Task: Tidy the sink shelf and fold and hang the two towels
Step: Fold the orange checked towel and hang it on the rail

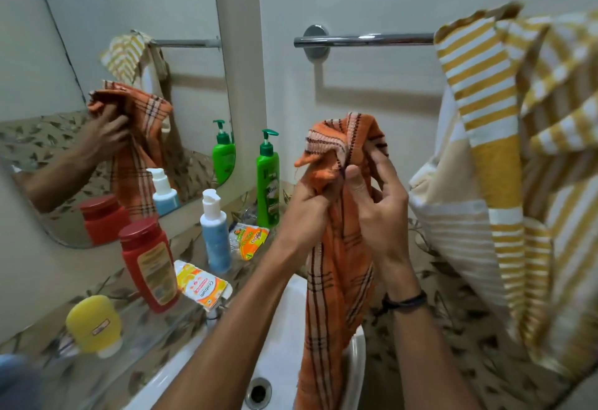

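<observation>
Holding an orange checked towel point(336, 280) over the sink point(281, 354).
Left hand point(307, 202) and right hand point(378, 205) each pinch its bunched top edge in a tight grip; the cloth looks soft, light and floppy, best taken at two corners.

the rail point(365, 39) lay bare left of the yellow towel point(475, 102); bottles point(215, 231) and packets point(202, 286) crowded the shelf point(139, 322), leaving narrow gaps between.

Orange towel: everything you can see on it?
The orange towel is thin woven-looking cloth with dark and pale check lines and a striped end band. Bunched at the top, where the left hand and right hand both pinch it, it hangs limp over the white sink, unfolded, off the towel bar, lower end out of frame.
</observation>
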